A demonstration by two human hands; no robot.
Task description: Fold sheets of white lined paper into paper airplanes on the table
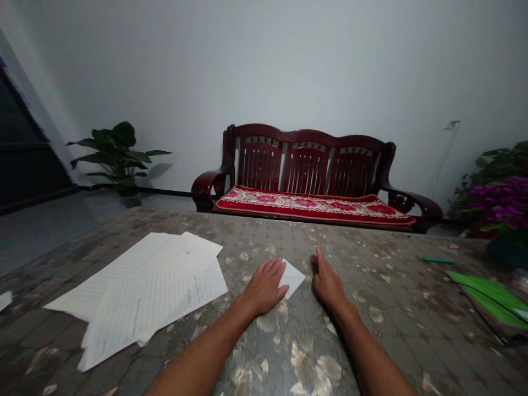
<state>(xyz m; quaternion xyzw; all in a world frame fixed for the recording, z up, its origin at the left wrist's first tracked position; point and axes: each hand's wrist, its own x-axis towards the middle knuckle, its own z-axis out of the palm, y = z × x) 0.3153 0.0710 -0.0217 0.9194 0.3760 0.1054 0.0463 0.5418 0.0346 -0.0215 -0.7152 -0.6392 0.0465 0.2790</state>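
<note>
My left hand [264, 286] lies flat on the mottled grey-brown tabletop [371, 264], its fingers over the edge of a small folded white paper [292, 278]. The paper's tip sticks out between my hands. My right hand [326, 281] rests on its side just to the right of that paper, with the index finger stretched forward, and holds nothing. Several loose sheets of white lined paper [148, 291] lie overlapped and slightly fanned to the left of my left hand, apart from it.
A green notebook [487, 297] and a green pen [438, 259] lie at the table's right side. A scrap of white paper [4, 300] sits at the left edge. Beyond the far table edge stand a dark red wooden bench [307, 176], potted plants and purple flowers.
</note>
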